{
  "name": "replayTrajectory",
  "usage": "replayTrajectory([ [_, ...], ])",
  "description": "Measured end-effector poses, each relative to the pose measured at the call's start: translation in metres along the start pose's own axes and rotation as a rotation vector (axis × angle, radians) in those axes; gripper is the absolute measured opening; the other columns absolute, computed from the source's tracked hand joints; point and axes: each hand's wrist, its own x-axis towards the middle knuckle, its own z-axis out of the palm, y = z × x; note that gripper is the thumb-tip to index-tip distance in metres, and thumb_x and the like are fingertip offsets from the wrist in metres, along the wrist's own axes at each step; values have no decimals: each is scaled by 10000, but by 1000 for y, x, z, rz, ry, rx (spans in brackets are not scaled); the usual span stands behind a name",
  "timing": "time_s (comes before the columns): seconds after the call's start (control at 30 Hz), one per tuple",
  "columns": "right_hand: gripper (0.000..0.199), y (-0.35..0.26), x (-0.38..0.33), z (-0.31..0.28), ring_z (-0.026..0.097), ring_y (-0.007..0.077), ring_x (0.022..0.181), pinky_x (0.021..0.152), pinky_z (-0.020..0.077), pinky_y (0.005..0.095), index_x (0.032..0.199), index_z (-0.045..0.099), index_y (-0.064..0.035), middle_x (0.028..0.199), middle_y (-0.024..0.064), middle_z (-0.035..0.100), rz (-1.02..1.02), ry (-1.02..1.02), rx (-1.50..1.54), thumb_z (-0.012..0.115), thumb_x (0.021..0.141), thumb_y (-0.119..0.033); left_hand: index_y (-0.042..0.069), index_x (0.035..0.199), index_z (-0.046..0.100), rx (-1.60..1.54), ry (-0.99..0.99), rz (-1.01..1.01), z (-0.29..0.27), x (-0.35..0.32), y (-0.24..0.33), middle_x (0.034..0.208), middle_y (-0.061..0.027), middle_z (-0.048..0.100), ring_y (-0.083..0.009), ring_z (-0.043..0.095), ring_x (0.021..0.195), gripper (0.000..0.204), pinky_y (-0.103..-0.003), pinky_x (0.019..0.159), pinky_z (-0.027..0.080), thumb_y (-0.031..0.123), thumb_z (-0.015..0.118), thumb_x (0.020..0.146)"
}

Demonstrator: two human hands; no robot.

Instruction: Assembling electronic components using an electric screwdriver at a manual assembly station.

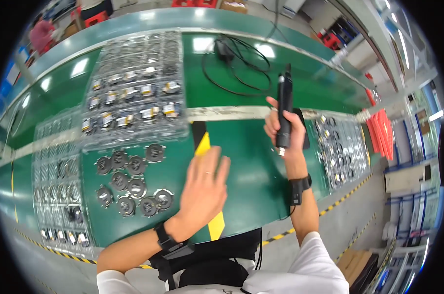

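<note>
**Driver upright in right hand, left hand flat over bench**

Black electric screwdriver (283, 110) at centre-right of frame, right hand (279, 132) clamped around its barrel, tip down. Left hand (205, 188) empty, fingers spread, lower centre above green bench (251, 176). Round dark parts (129, 183) lie left of it. Clear trays (136, 88) sit upper left; black cable (236, 66) top centre.

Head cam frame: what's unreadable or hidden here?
- Head view: the tip of the black power tool in the right hand is too small to identify.
- Left hand covers part of the yellow strip; its palm and anything beneath are hidden.
- Small parts in the clear trays are blurred by glare and fisheye.
- Lower-left tray bends at the rim; its contents are unclear.
- Round discs: surface detail too small.
</note>
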Motion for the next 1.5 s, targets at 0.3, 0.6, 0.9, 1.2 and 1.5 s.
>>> replayTrajectory([
  [0.3,432,19,-6,5,500,171,604,533,414,305,1322,460,49,714,68,517,-37,120,-120,528,999,-231,37,1344,581,-58,-30,-13,4,-1,-3,1288,-140,537,-343,513,1227,531,-440,1017,471,128,767,855],
  [0.6,413,25,-2,2,525,170,600,533,423,304,1311,458,42,713,67,532,-27,149,-91,526,990,-209,95,1167,698,-535,-431,524,9,0,-12,1238,-87,586,-317,564,1150,355,-431,992,488,137,792,828],
  [0.9,396,23,-6,1,531,172,606,542,429,304,1300,466,36,735,69,540,-8,107,-110,516,1010,-229,106,1195,692,-364,-97,328,23,56,-29,1290,-78,591,-312,560,1215,337,-429,1018,491,102,753,863],
  [1.2,482,7,-16,21,575,191,565,528,455,290,1397,424,55,797,107,598,-237,103,-269,563,1009,-194,97,1201,702,-419,-197,491,24,27,-3,1289,-93,611,-319,580,1189,404,-434,977,505,84,796,809],
  [1.5,800,19,-49,58,529,215,393,386,483,347,1589,117,-27,700,138,577,-579,90,-507,583,941,-92,73,1036,693,-513,-35,247,27,26,-16,1214,-76,632,-311,598,1116,285,-426,909,519,46,802,775],
])
